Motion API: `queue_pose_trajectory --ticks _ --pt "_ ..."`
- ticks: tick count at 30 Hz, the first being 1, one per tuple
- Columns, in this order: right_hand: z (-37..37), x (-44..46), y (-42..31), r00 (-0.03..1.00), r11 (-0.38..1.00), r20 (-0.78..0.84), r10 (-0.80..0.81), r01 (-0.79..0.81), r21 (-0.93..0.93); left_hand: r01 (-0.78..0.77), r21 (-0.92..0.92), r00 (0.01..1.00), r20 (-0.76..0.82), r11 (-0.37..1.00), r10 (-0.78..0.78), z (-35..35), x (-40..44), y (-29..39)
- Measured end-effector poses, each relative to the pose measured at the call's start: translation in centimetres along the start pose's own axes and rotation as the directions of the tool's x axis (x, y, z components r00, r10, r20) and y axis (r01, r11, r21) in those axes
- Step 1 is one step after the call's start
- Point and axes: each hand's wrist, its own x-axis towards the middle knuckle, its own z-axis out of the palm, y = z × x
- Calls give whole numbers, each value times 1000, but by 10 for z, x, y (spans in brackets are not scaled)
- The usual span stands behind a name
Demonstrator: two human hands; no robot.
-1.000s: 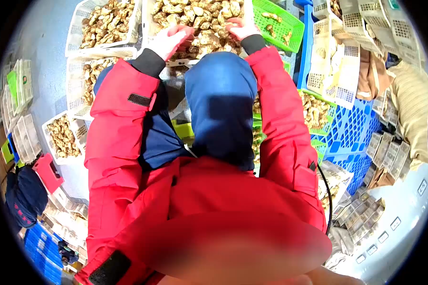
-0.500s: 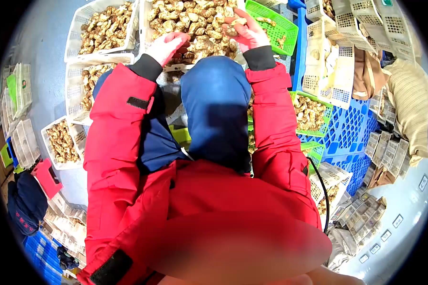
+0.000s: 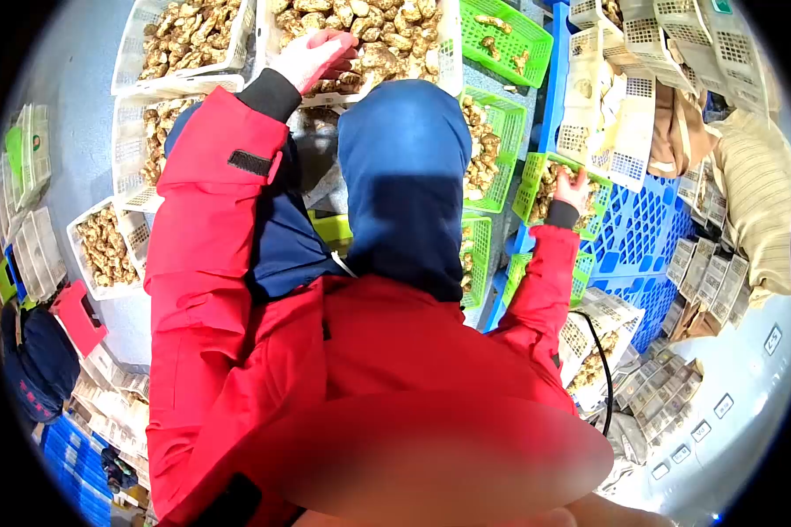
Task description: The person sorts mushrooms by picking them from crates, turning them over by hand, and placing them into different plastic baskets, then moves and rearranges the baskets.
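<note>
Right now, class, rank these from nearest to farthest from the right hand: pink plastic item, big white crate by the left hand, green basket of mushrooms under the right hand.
1. Green basket, directly under the right hand.
2. Big white crate, ahead, by the left hand.
3. Pink plastic item, far left.

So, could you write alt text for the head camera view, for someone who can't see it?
A person in a red jacket has their left hand over brown-and-cream mushrooms in a large white plastic crate, their right hand at a green plastic basket of similar mushrooms. More white and green containers stand around them.
</note>
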Motion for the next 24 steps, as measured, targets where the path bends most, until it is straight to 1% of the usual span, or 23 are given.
queue_pose_trajectory --ticks 1,2,3,4,5,6,7,8,9,10,11,13,14,15,16,17,18,19,20,21,23,24 --pt "22 -9 -84 991 995 91 96 -97 11 28 37 999 -27 999 -27 1 1 0" --pt "53 16 -78 947 993 312 -76 100 -63 31 17 999 -20 999 -30 0 2 -3" --pt "102 14 -109 874 923 466 -136 -60 381 28 -2 999 -15 1000 -28 -2 4 -6" --pt "139 16 -156 716 984 694 -76 -59 169 24 -23 1000 -13 999 -24 -4 5 -8" --pt "164 -1 -219 682 999 731 24 12 -45 43 16 999 -33 999 -43 -4 4 -4" --pt "228 15 -206 672 966 739 -39 215 -144 49 49 997 -54 998 -47 -4 2 0" --pt "243 3 -248 724 680 668 -173 578 -451 58 82 996 -75 995 -51 -3 1 2" --pt "276 6 -247 722 556 683 -111 615 -560 55 54 996 -74 997 -51 -3 1 2" --pt "310 17 -224 584 347 778 -231 797 -494 53 28 996 -73 998 -51 -4 1 1" --pt "314 16 -232 610 402 782 -124 752 -523 50 1 996 -71 999 -50 -6 0 1" --pt "317 15 -239 625 445 780 -16 703 -554 50 47 998 -33 998 -48 -10 0 0" --pt "303 14 -234 778 505 593 -208 605 -616 43 82 998 -40 996 -39 -7 4 -3" --pt "292 15 -230 765 630 609 -210 582 -513 44 84 998 -44 995 -40 -6 7 -5" --pt "274 12 -241 746 739 627 -226 550 -388 27 89 999 -47 996 -23 -5 8 -4" --pt "260 9 -250 746 808 647 -158 475 -349 16 93 999 -49 996 -11 -4 7 -3" --pt "280 21 -215 751 880 646 -134 390 -271 10 98 999 -44 995 -6 -1 4 -3" --pt "277 16 -219 756 936 645 -109 296 -189 -8 92 999 -40 996 11 1 4 -4" --pt "270 16 -222 753 860 645 -130 409 -305 -18 65 1000 -11 998 18 2 4 -5" --pt "264 18 -225 750 756 644 -151 508 -413 -37 65 999 -15 997 38 3 4 -6" --pt "271 16 -231 759 681 651 -20 487 -547 -55 63 998 -19 996 56 5 3 -6" --pt "281 6 -237 728 564 681 -72 593 -574 -31 32 999 22 999 31 -3 7 -14" --pt "303 11 -223 575 346 805 -149 793 -502 -51 91 998 -23 995 54 0 2 -7"
